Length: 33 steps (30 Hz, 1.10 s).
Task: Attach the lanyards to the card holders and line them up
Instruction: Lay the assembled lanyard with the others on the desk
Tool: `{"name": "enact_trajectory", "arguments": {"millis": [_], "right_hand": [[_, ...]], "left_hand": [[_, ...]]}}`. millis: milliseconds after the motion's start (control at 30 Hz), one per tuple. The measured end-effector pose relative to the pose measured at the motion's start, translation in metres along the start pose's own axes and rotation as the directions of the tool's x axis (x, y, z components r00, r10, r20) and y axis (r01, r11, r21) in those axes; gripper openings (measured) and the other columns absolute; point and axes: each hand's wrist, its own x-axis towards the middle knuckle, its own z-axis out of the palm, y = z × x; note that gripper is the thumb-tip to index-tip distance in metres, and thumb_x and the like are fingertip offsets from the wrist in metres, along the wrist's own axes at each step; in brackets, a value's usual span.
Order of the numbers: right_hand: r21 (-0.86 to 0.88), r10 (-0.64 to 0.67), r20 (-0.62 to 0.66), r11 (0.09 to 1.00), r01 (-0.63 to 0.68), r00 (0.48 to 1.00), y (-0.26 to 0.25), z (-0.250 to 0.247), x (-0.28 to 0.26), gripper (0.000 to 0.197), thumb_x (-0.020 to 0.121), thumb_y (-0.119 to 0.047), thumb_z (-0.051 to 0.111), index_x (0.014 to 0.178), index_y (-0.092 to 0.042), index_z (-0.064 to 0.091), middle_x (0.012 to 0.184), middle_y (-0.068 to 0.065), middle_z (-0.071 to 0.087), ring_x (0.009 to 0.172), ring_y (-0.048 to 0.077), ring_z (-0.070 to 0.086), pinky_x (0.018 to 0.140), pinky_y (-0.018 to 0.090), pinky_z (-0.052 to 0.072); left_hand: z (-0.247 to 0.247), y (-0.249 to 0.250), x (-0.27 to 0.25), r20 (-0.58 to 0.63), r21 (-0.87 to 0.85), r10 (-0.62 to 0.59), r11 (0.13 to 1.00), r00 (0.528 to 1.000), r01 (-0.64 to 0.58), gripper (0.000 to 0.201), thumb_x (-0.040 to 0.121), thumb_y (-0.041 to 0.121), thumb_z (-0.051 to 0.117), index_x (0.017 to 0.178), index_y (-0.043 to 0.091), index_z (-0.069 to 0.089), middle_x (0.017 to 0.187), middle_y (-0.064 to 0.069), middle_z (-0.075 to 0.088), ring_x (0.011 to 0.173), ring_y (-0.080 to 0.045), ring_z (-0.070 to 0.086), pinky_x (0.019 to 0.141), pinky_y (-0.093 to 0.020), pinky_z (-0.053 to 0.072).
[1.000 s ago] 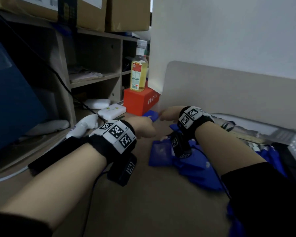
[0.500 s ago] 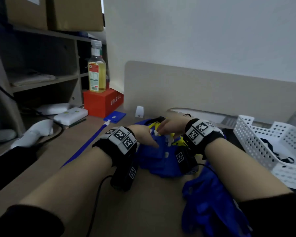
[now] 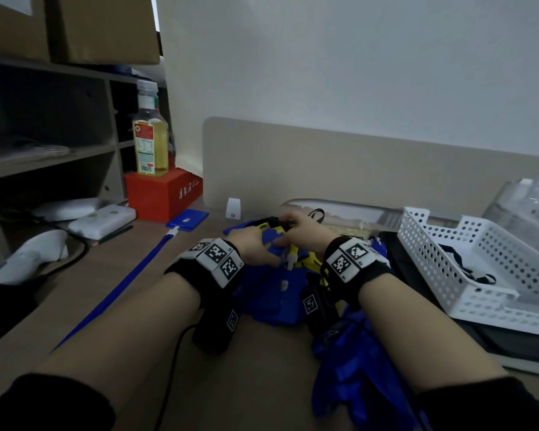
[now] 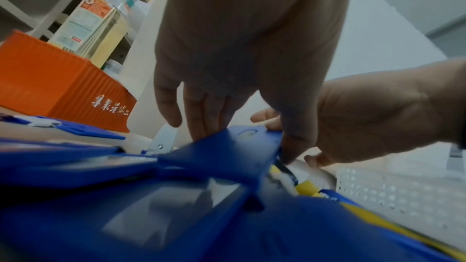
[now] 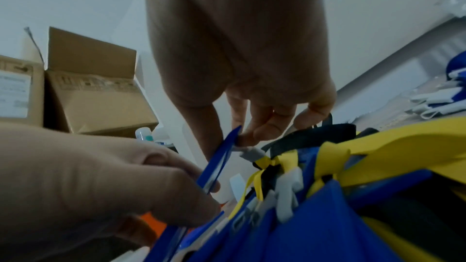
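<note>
A heap of blue card holders (image 3: 274, 293) tangled with yellow and black lanyards (image 5: 378, 142) and white clips (image 5: 287, 190) lies mid-desk. My left hand (image 4: 242, 142) grips one blue card holder (image 4: 227, 146) lifted off the heap, fingers on one side and thumb on the other. My right hand (image 5: 234, 140) pinches the top edge of that same holder (image 5: 214, 166) between thumb and forefinger. Off to the left, another blue holder (image 3: 187, 218) lies flat with a blue lanyard (image 3: 122, 284) stretched toward me.
A white perforated basket (image 3: 479, 269) stands at the right. Loose blue lanyards (image 3: 355, 384) are heaped near my right forearm. A red box (image 3: 162, 194) with a bottle (image 3: 150, 141) on it stands at the back left, beside shelves and white devices (image 3: 101, 217).
The head view has swung right, from the shelf side to the heap. Both hands have left the holder laid at the left and now hold one over the heap.
</note>
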Motion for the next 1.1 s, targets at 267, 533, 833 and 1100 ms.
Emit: {"name": "enact_trajectory", "arguments": {"millis": [267,533,833,1100], "right_hand": [[0.329,-0.046,-0.140,0.940,0.090,0.989,0.013,-0.019,-0.033,0.012,0.096,-0.015,0.056,0.088,-0.015,0.065,0.082,0.000,0.063,0.073,0.011,0.059,0.061,0.018,0.048],[0.533,-0.192,-0.049,0.825,0.188,0.980,0.035,-0.024,-0.068,0.017,0.098,-0.019,0.050,0.095,-0.010,0.065,0.086,0.004,0.069,0.075,0.013,0.066,0.068,0.020,0.051],[0.498,-0.116,-0.024,0.860,0.113,0.993,0.043,-0.021,-0.071,0.032,0.101,-0.027,0.045,0.072,-0.020,0.056,0.061,-0.005,0.049,0.062,0.008,0.044,0.062,0.021,0.040],[0.408,-0.172,-0.047,0.896,0.176,0.984,0.041,-0.027,-0.071,0.030,0.100,-0.028,0.045,0.077,-0.013,0.055,0.069,-0.003,0.054,0.071,0.010,0.052,0.079,0.031,0.039]], "left_hand": [[-0.011,0.013,-0.019,-0.165,-0.273,0.115,0.949,0.980,-0.157,0.061,0.070,0.026,0.077,0.124,0.015,0.051,0.115,-0.003,0.057,0.095,-0.019,0.059,0.079,-0.033,0.053],[-0.001,0.018,-0.038,-0.173,-0.400,0.254,0.865,0.952,-0.304,0.065,0.071,0.010,0.074,0.130,0.021,0.049,0.120,0.000,0.054,0.101,-0.017,0.060,0.089,-0.035,0.053],[0.007,0.013,-0.035,-0.200,-0.409,0.221,0.866,0.955,-0.286,0.071,0.068,0.010,0.076,0.132,0.026,0.048,0.127,0.003,0.048,0.111,-0.015,0.053,0.093,-0.033,0.049],[0.004,0.016,-0.036,-0.253,-0.507,0.215,0.801,0.943,-0.318,0.061,0.072,0.000,0.066,0.126,0.025,0.051,0.115,0.000,0.056,0.090,-0.015,0.060,0.072,-0.030,0.052]]}}
